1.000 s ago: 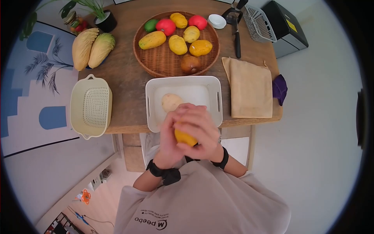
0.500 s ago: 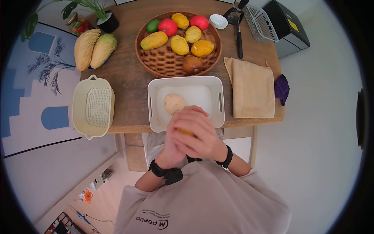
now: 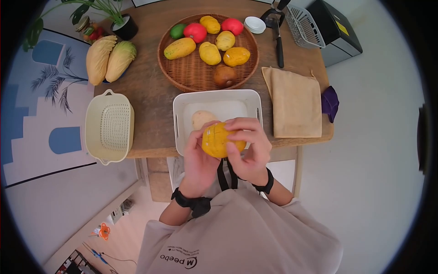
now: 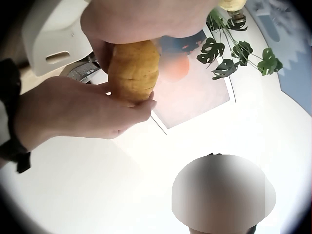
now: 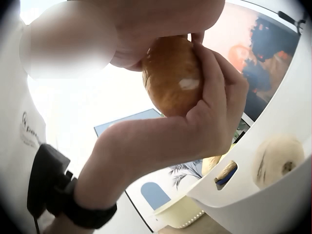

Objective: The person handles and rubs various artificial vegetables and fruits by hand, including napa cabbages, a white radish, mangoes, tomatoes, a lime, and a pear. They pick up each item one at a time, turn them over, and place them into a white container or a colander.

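Note:
Both hands hold a yellow oval fruit [image 3: 220,142], its skin marked with cracks and small pale spots, over the near edge of a white tub. My left hand [image 3: 198,160] cups it from the left and below, fingers curled behind it. From the right, my right hand [image 3: 251,153] grips it with bent fingers on top and the thumb on the near side. The left wrist view shows right fingers and thumb pinching the fruit [image 4: 134,70]. Left fingers wrap its side in the right wrist view. A pale beige round item [image 3: 202,119] lies inside the tub [image 3: 179,130].
Behind the tub stands a wicker basket [image 3: 182,75] of several fruits. A cream colander [image 3: 129,130] and two cabbages [image 3: 109,59] are to the left. A folded tan cloth [image 3: 296,107], a black-handled knife [image 3: 279,52] and a grey basket [image 3: 305,34] are on the right.
The hands were wrapped closely around the fruit, mostly covering it. Now they have spread apart, the right hand has shifted right, and much of the fruit's yellow surface shows.

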Available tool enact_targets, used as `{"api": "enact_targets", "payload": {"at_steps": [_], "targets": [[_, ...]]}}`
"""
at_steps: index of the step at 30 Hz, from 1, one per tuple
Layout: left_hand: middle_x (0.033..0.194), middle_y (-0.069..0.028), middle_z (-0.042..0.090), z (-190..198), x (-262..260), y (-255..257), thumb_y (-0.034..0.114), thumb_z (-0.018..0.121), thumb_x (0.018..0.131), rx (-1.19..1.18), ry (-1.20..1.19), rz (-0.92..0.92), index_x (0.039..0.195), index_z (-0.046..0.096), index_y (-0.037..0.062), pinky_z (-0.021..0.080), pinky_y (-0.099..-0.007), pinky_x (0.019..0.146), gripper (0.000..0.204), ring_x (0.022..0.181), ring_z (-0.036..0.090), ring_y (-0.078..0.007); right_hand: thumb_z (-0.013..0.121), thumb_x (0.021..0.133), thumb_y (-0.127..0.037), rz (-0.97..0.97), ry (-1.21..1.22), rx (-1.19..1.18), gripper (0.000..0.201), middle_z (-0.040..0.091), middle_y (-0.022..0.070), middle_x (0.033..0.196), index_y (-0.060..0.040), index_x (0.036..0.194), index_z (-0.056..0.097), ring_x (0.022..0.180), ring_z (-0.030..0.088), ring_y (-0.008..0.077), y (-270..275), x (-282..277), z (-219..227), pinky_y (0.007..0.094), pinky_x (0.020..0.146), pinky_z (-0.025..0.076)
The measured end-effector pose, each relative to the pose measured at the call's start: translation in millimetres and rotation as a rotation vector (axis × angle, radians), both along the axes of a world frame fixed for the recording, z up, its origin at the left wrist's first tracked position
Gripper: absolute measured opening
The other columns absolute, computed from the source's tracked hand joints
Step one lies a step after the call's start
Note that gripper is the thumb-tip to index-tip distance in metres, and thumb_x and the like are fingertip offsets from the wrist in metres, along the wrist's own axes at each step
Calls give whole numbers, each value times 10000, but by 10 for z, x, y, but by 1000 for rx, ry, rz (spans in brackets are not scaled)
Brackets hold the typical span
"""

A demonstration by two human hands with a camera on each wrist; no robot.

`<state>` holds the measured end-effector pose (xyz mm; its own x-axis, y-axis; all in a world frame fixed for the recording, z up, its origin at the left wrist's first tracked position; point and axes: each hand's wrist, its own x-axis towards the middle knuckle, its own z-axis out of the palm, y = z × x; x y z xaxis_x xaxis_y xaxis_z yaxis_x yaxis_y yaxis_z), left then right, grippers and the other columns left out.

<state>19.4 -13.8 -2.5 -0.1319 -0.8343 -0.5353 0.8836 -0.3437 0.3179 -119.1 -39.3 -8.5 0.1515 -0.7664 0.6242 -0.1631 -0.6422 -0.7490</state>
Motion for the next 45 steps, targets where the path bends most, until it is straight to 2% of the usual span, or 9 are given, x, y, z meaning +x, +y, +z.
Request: {"api": "enact_targets", "payload": {"at_steps": [5,12,17,21,24,27,29,39,45], "targets": [[1276,-103,715,-184,55,11,320,518,1088,-192,85,49,1248,681,57,488,-417,1171,348,1216,666,-235,825,800,-33,167,263,-323,260,746,189,1205,-28,1038,721,1103,747,413,131,143,-104,484,980,600],[1133,-69,690,-142,43,-12,317,523,1086,-163,153,101,1166,646,67,491,-433,1184,290,1100,668,-216,796,816,-86,149,205,-126,213,753,182,1200,-26,1016,753,1160,734,386,231,231,-162,511,1025,585],[1121,-41,653,92,41,67,321,499,1103,-167,-246,41,1151,626,99,499,-412,1167,261,1093,646,-183,792,847,-143,89,176,-124,181,745,188,1196,-32,985,756,1170,724,355,69,218,36,523,1049,575],[1169,-32,642,-20,49,1,339,467,1129,-26,156,14,1188,620,110,507,-374,1117,281,1122,631,-173,782,858,-152,111,179,-191,168,737,181,1186,-40,983,763,1149,720,340,39,191,10,504,1011,587],[1258,-31,646,-392,104,38,347,464,1138,-349,405,-83,1247,619,110,510,-353,1076,303,1151,637,-172,770,865,-147,151,234,-287,162,730,176,1177,-45,990,769,1131,716,335,64,140,-75,488,971,598],[1322,-39,641,-73,8,61,335,462,1140,-52,138,-43,1309,614,108,511,-357,1072,322,1197,638,-178,762,867,-122,-21,148,-39,132,738,162,1126,-45,974,769,1086,724,333,-65,119,50,487,955,600],[1343,-47,645,-74,-16,120,335,462,1138,-255,-69,-89,1334,613,102,509,-369,1081,339,1235,634,-185,767,823,-82,136,248,-221,130,745,142,1089,-30,941,753,1013,729,347,-5,135,25,477,906,602],[1298,-39,659,-191,97,-55,275,549,1110,-159,-115,-166,1297,609,87,512,-325,1044,271,1195,638,-169,784,807,-29,158,375,-108,243,738,140,1152,-11,1045,738,1063,716,358,-54,-100,-40,444,896,602],[1218,-53,663,-441,70,-228,77,739,992,-317,-757,-189,1191,628,64,521,-296,983,229,1148,654,-189,772,838,45,-55,367,13,280,724,151,1105,-13,1109,730,1035,700,358,-342,-492,22,432,887,576]]}}
